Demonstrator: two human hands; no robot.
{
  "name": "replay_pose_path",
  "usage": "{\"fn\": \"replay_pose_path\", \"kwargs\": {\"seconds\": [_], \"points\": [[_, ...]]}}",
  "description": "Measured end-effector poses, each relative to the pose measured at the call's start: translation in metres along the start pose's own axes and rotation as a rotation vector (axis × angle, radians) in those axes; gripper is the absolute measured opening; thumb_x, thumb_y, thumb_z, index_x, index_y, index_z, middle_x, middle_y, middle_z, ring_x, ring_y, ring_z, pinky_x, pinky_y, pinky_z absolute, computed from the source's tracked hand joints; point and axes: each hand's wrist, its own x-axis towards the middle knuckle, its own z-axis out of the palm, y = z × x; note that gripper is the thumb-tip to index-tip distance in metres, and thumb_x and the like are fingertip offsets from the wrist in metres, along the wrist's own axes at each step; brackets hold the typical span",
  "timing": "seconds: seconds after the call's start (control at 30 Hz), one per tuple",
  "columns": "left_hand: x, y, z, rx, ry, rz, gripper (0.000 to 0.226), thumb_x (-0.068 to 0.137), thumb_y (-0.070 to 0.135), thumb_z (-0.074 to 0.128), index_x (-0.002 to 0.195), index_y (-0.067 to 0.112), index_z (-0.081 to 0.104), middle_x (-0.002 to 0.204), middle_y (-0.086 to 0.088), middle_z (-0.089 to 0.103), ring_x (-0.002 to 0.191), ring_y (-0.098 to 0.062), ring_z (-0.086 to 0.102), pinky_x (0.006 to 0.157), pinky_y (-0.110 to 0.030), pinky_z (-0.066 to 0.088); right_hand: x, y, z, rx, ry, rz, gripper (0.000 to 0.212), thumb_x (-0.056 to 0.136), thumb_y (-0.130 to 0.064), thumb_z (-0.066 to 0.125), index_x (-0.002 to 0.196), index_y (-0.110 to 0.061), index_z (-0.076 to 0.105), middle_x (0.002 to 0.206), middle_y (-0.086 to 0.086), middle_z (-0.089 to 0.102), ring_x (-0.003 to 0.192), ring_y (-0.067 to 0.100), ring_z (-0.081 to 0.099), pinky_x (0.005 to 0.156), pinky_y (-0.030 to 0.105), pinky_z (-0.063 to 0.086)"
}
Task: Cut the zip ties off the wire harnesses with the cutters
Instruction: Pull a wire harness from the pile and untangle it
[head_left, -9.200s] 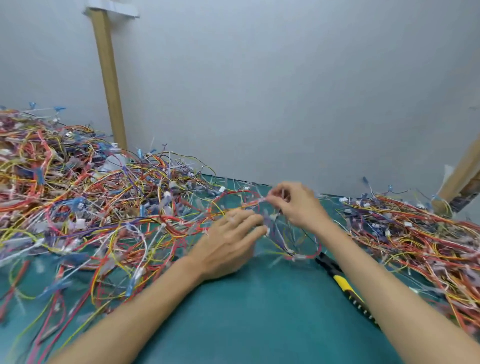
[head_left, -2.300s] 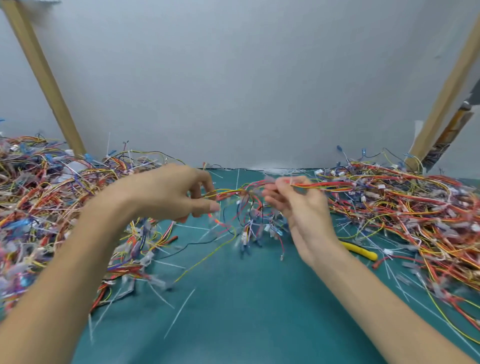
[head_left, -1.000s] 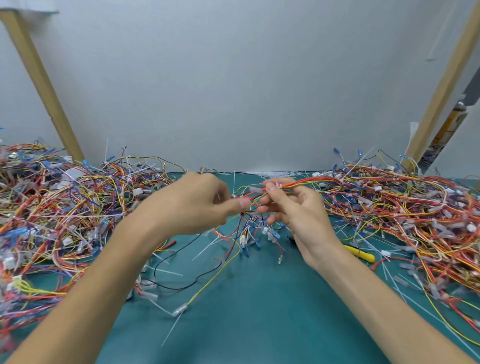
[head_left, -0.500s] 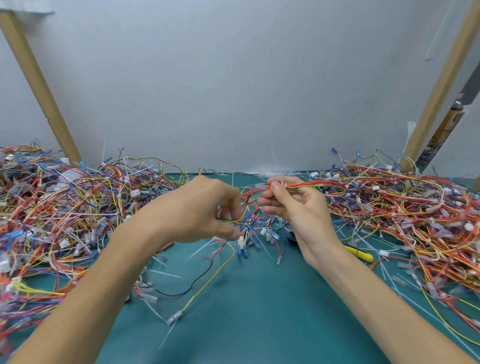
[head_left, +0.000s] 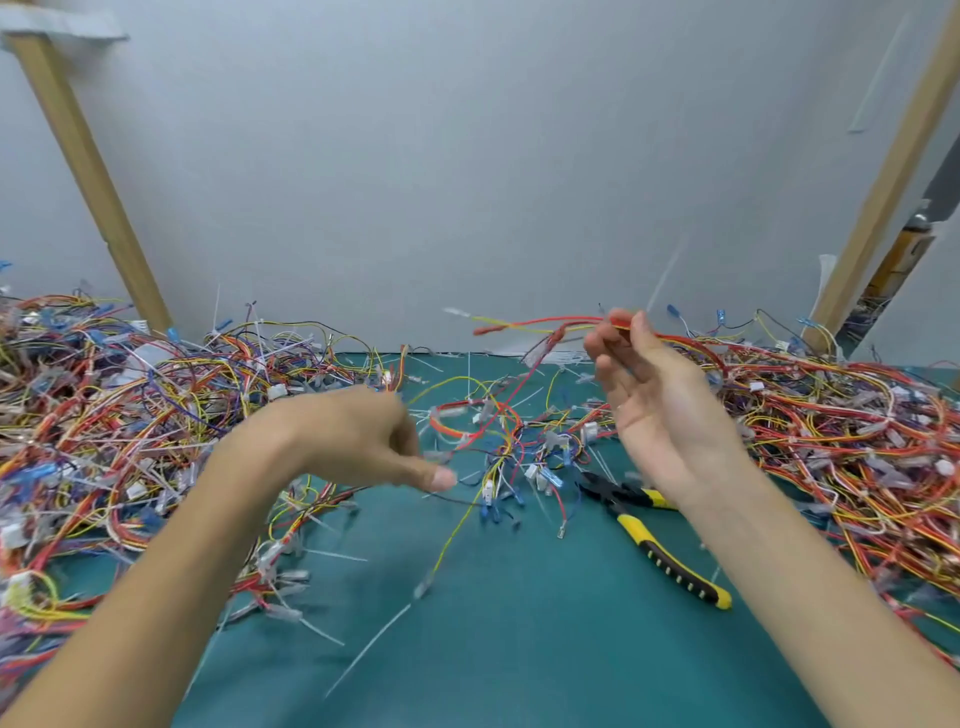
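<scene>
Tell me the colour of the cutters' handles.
The cutters have yellow-and-black handles; head view.

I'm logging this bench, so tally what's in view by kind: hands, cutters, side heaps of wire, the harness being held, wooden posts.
Bare hands: 2, left hand and right hand
Yellow-and-black-handled cutters: 1
Tangled multicoloured wire heaps, left and right: 2
Red-and-yellow wire harness pinched by right hand: 1
Slanted wooden posts: 2
Total: 8
</scene>
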Motion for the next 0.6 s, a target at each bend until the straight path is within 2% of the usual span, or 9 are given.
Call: {"fn": "replay_pose_path", "kwargs": {"seconds": [0.07,0.13,0.2,0.23,0.3,0.37,0.47,0.53,0.6], "points": [[0.002,-0.002,-0.004,-0.120,0.324,0.045,0.044,0.072,0.067,0.067,0.073,0.024,0.057,0.062,0.012,0.057,0.055,0.004,0.049,0.050,-0.015,0.033,-0.001,0.001,0.000,-0.020,-0.002,0.051,0.022,0.099,-0.019,0.051,0.089,-0.008,0.067,0.070,-0.001,0.070,0.064,0.007,0.068,0.055,0.013,0.051],[0.004,0.001,-0.002,-0.258,0.430,0.145,0.046,0.065,0.069,0.068,0.082,0.028,0.059,0.072,0.016,0.060,0.063,0.010,0.052,0.058,-0.012,0.038,-0.002,0.003,0.002,-0.009,-0.014,0.099,0.026,0.098,-0.019,0.052,0.083,-0.009,0.070,0.067,-0.002,0.066,0.058,0.005,0.064,0.051,0.012,0.050],[0.008,0.015,0.007,-0.399,0.331,0.302,0.048,0.071,0.066,0.065,0.106,0.034,0.062,0.102,0.025,0.065,0.093,0.015,0.057,0.086,-0.017,0.047,-0.002,0.005,0.003,0.023,-0.035,0.145,0.026,0.098,-0.019,0.052,0.083,-0.009,0.070,0.066,-0.001,0.063,0.056,0.005,0.060,0.050,0.012,0.049],[0.013,0.023,0.013,-0.470,0.279,0.370,0.044,0.078,0.058,0.065,0.115,0.034,0.060,0.114,0.026,0.063,0.107,0.014,0.055,0.097,-0.020,0.045,-0.002,0.006,0.004,0.040,-0.046,0.168,0.023,0.098,-0.019,0.051,0.086,-0.009,0.068,0.066,-0.002,0.062,0.055,0.005,0.059,0.050,0.012,0.049],[0.023,0.035,0.027,-0.576,0.206,0.446,0.037,0.088,0.040,0.066,0.124,0.030,0.059,0.122,0.020,0.063,0.115,0.007,0.055,0.101,-0.024,0.046,-0.002,0.006,0.004,0.068,-0.064,0.195,0.020,0.099,-0.020,0.050,0.090,-0.009,0.064,0.064,-0.002,0.059,0.053,0.005,0.056,0.049,0.012,0.048],[0.034,0.038,0.042,-0.662,0.116,0.451,0.039,0.090,0.033,0.066,0.127,0.028,0.057,0.122,0.010,0.065,0.115,0.002,0.057,0.098,-0.027,0.049,-0.002,0.004,0.002,0.073,-0.069,0.197,0.019,0.099,-0.022,0.050,0.091,-0.010,0.063,0.063,-0.003,0.056,0.051,0.005,0.052,0.046,0.012,0.045],[0.048,0.037,0.071,-0.520,0.102,0.443,0.054,0.088,0.042,0.066,0.138,0.038,0.044,0.139,0.012,0.052,0.125,0.007,0.044,0.105,-0.016,0.037,-0.001,0.003,0.002,0.063,-0.070,0.189,0.024,0.098,-0.024,0.050,0.085,-0.011,0.066,0.061,-0.003,0.054,0.049,0.004,0.049,0.043,0.012,0.042],[0.057,0.038,0.090,-0.329,0.207,0.427,0.064,0.085,0.048,0.068,0.141,0.043,0.037,0.144,0.014,0.039,0.130,0.000,0.035,0.111,-0.024,0.027,0.000,0.004,0.003,0.032,-0.067,0.177,0.034,0.097,-0.027,0.051,0.074,-0.013,0.073,0.060,-0.003,0.052,0.048,0.003,0.048,0.042,0.012,0.040],[0.064,0.037,0.101,-0.178,0.337,0.370,0.073,0.080,0.052,0.070,0.142,0.043,0.032,0.143,0.011,0.032,0.132,-0.008,0.029,0.108,-0.032,0.024,-0.001,0.002,0.005,-0.002,-0.063,0.161,0.041,0.096,-0.031,0.052,0.065,-0.016,0.075,0.058,-0.005,0.050,0.046,0.002,0.045,0.040,0.012,0.037]]}}
